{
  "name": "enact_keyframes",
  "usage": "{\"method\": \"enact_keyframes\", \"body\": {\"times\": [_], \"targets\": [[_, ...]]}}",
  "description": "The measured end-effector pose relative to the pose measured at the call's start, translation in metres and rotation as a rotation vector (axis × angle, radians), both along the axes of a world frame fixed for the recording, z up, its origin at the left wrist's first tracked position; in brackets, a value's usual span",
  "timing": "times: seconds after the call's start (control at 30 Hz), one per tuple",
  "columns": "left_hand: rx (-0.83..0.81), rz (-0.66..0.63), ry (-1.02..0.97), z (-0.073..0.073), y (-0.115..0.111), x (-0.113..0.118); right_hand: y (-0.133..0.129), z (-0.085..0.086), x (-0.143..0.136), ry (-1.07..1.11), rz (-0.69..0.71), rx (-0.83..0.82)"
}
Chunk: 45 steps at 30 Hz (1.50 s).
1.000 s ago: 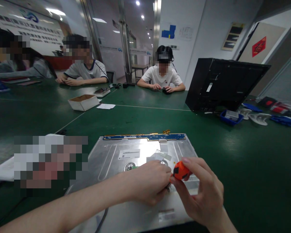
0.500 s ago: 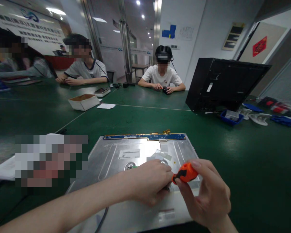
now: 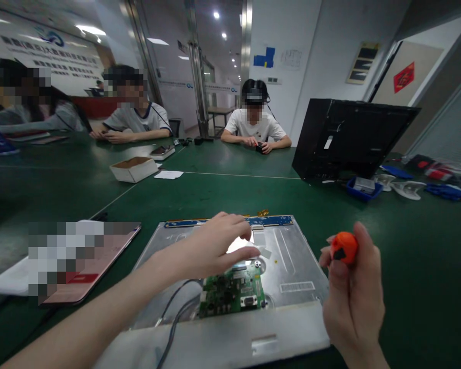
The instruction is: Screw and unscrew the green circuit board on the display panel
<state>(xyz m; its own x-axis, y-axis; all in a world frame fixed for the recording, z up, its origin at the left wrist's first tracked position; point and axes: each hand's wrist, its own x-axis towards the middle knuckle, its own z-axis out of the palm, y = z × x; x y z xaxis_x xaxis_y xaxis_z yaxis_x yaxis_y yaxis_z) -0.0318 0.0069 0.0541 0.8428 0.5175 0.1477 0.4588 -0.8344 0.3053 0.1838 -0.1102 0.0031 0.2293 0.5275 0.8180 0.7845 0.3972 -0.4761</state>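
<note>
In the head view, a bare metal display panel lies on the table in front of me. On it is a green circuit board with black cables running off its left side, and a blue board strip runs along the far edge. My left hand hovers over the panel behind the green board, thumb and fingers apart, holding nothing that I can see. To the right of the panel, my right hand is raised and wrapped round the orange handle of a screwdriver. The screwdriver's shaft is hidden.
A tablet-like flat thing, partly blurred, lies at left beside white sheets. Farther back are a white open box, a black monitor housing and a blue tray. Several people sit around the green table.
My right hand has moved right and up with the screwdriver, off the panel. My left hand has lifted away from the board and opened, uncovering the green circuit board.
</note>
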Motion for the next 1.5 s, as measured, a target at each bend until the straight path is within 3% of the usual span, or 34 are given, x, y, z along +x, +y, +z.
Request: {"method": "enact_keyframes", "body": {"times": [0.17, 0.3, 0.37, 0.47, 0.6, 0.83, 0.97, 1.2, 1.27, 1.4, 1.5], "targets": [[-0.068, 0.207, 0.05, -0.016, 0.0, -0.04, -0.01, -0.004, 0.001, -0.012, -0.129, -0.25], [-0.1, 0.395, 0.047, -0.044, -0.022, -0.077, -0.018, -0.027, 0.008, -0.206, -0.064, -0.423], [-0.069, 0.466, 0.044, -0.061, -0.035, -0.097, -0.022, -0.041, 0.012, -0.367, -0.147, -0.593], [0.013, 0.49, 0.022, -0.083, -0.052, -0.123, -0.028, -0.058, 0.019, -0.524, -0.234, -0.764], [0.086, 0.451, -0.007, -0.104, -0.075, -0.148, -0.035, -0.069, 0.026, -0.594, -0.169, -0.849], [0.205, 0.503, 0.005, -0.134, -0.098, -0.165, -0.041, -0.075, 0.029, -0.583, -0.142, -0.958], [0.176, 0.531, 0.016, -0.138, -0.099, -0.168, -0.042, -0.076, 0.026, -0.563, -0.139, -0.938], [0.152, 0.513, 0.045, -0.125, -0.097, -0.161, -0.043, -0.079, 0.021, -0.546, -0.151, -0.868], [0.144, 0.492, 0.08, -0.121, -0.092, -0.153, -0.041, -0.076, 0.023, -0.538, -0.179, -0.873], [0.116, 0.402, 0.169, -0.108, -0.084, -0.127, -0.029, -0.065, 0.031, -0.537, -0.366, -0.916], [0.057, 0.349, 0.199, -0.097, -0.084, -0.104, -0.016, -0.053, 0.039, -0.49, -0.342, -0.935]]}}
